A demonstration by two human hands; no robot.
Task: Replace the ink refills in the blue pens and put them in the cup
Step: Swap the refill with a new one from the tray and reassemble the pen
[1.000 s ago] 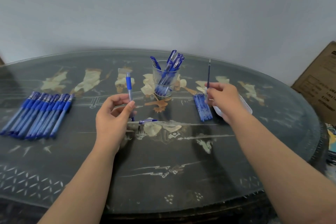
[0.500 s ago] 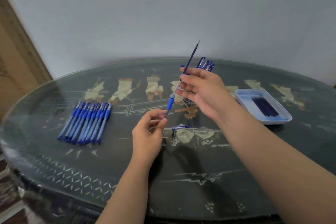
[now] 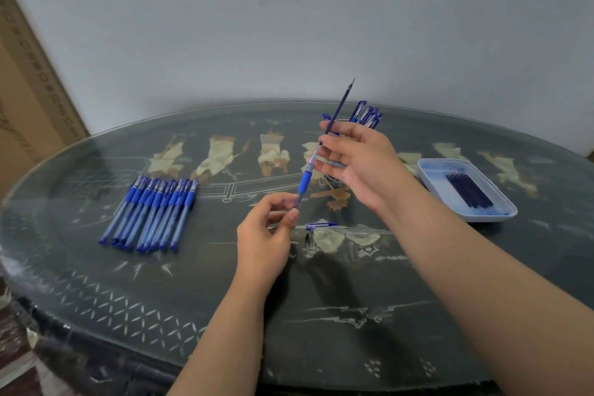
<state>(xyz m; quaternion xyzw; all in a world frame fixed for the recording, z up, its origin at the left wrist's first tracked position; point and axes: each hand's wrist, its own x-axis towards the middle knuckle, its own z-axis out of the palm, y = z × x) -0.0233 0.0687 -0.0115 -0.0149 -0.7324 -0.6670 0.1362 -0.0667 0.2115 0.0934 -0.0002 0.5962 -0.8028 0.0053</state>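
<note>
Refill [image 3: 339,106] and pen barrel [image 3: 304,182] share one long axis, tilted up and to the right, held above the table. The refill's lower end meets the barrel — how deep, cannot tell. Right hand [image 3: 363,164] pinches the refill higher up; left hand [image 3: 263,241] pinches the barrel's low end. The seating push likely runs down-left along that line. Cup [image 3: 366,116] stands just behind the right hand.

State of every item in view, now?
Left hand: pinches pen barrel's lower end.
Right hand: holds refill.
Pen barrel: uncapped, tilted, above table.
Refill: lined up with barrel's top.
Cap: loose on table.
Row of pens: lying side by side.
Tray: holds spare refills.
Pens behind right hand: standing, cup hidden.
</note>
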